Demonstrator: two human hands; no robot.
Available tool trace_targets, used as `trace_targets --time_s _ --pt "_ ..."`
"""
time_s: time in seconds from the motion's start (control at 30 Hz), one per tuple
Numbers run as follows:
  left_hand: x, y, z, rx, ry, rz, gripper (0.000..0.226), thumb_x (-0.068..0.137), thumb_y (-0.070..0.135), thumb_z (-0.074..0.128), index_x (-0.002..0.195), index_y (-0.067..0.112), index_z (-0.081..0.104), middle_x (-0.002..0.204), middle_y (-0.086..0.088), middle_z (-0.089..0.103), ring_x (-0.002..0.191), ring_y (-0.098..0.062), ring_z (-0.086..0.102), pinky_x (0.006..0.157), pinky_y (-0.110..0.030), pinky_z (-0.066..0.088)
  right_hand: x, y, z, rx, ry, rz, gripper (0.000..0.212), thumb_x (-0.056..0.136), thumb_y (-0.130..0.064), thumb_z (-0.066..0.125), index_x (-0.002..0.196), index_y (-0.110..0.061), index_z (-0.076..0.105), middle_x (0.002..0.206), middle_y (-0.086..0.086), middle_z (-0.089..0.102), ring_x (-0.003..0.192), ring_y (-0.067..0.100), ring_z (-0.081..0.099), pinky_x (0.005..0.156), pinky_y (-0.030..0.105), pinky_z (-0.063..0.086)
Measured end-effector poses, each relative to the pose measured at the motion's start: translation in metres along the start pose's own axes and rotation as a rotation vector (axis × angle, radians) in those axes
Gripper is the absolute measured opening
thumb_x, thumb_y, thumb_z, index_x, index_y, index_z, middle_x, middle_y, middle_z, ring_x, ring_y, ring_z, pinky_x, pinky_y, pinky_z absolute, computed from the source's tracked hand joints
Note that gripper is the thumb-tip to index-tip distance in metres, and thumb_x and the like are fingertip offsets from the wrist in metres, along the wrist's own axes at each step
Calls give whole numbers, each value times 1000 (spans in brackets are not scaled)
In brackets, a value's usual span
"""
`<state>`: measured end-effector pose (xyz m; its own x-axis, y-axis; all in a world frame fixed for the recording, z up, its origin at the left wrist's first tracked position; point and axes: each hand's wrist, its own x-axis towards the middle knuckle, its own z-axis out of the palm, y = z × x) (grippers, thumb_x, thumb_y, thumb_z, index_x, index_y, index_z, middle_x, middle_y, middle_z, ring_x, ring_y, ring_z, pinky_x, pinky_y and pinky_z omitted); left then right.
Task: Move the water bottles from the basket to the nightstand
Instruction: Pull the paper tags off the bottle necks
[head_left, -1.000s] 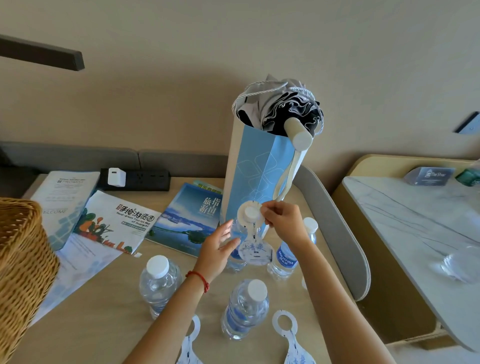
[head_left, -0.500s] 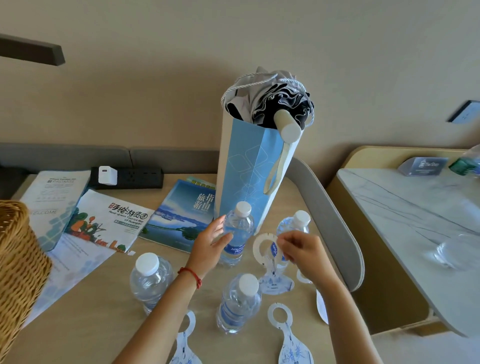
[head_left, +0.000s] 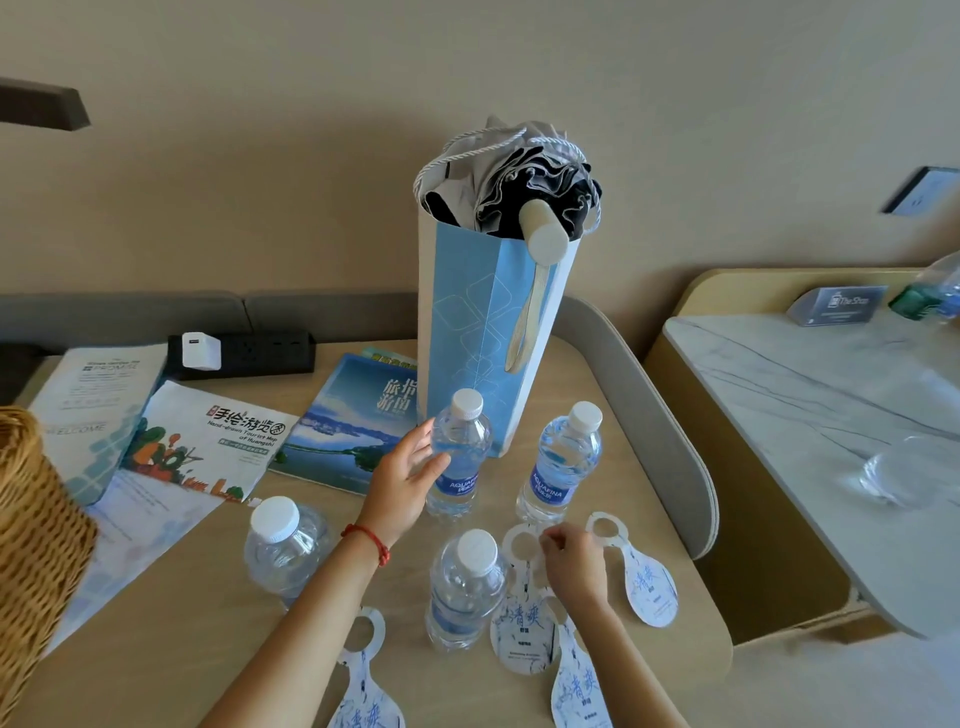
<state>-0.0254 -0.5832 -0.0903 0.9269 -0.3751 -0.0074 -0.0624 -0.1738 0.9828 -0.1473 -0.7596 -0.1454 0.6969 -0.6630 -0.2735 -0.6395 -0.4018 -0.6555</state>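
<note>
Several clear water bottles with white caps stand on the wooden nightstand (head_left: 156, 649). My left hand (head_left: 405, 478) rests with relaxed fingers against the side of the back-left bottle (head_left: 462, 452). Another bottle (head_left: 563, 462) stands to its right, one (head_left: 467, 587) is nearer me, and one (head_left: 283, 545) is at the left. My right hand (head_left: 571, 566) pinches the ring end of a white paper neck tag (head_left: 522, 618), which lies low on the tabletop beside the near bottle. The wicker basket (head_left: 31, 545) sits at the left edge; its inside is hidden.
A tall blue paper bag (head_left: 483, 338) holding a folded umbrella stands behind the bottles. Brochures (head_left: 208, 441) and a power strip (head_left: 249, 353) lie at the back left. More paper tags (head_left: 649, 587) lie on the nightstand's front. A marble-topped table (head_left: 805, 415) is at the right.
My right hand lifted the paper tag off the back-left bottle's neck and brought it down to the tabletop. My left hand stayed against that bottle.
</note>
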Motion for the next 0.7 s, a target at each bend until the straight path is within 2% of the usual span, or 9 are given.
trace_targets --time_s 0.1,0.17,0.33,0.4,0.47,0.57,0.63,0.7 --pt "0 0 0 8 1 0 53 88 15 57 137 13 36 138 -13 46 115 -7 43 90 -18 38 0 5 0 -50 24 28 15 90 -22 50 85 -14 62 79 2 65 73 18 60 66 32 49" --pt "-1 0 0 7 1 -3 54 88 15 57 137 13 35 138 -13 46 115 -7 43 89 -19 39 0 6 -5 -18 62 15 16 89 -28 54 90 -15 63 81 0 65 74 17 60 67 32 49" --pt "-1 -1 2 -9 7 -3 59 84 19 62 137 15 36 140 -10 44 123 -17 44 92 -24 40 -3 -1 -29 166 292 -200 35 80 -39 67 107 -17 60 91 -4 59 72 8 54 63 24 44" --pt "0 -1 3 -26 23 -9 60 82 20 65 135 16 38 138 -8 46 120 -14 45 92 -25 39 -2 -10 -37 243 344 -252 47 76 -41 69 115 -20 55 98 -6 56 77 7 55 64 25 46" --pt "1 1 5 -45 28 -12 59 80 20 67 133 18 41 135 -7 50 118 -13 47 93 -27 42 3 -21 -45 304 333 -284 56 75 -41 70 123 -22 49 105 -9 54 86 8 56 71 27 47" --pt "4 5 7 -45 32 -18 59 78 21 70 131 17 44 132 -8 53 121 -21 50 99 -39 45 15 -37 -52 373 231 -319 59 76 -34 71 128 -26 43 112 -12 53 97 9 56 80 30 49" --pt "6 6 7 -29 36 -15 60 76 23 72 129 18 45 130 -8 55 120 -21 51 99 -42 46 21 -43 -53 421 156 -322 61 76 -30 73 128 -28 42 112 -13 53 97 10 57 79 27 50" --pt "7 8 7 -26 33 -8 58 75 23 73 127 22 46 127 -5 56 117 -19 52 97 -40 47 26 -47 -52 443 109 -312 64 74 -29 75 127 -29 40 110 -12 54 94 10 58 72 17 48"
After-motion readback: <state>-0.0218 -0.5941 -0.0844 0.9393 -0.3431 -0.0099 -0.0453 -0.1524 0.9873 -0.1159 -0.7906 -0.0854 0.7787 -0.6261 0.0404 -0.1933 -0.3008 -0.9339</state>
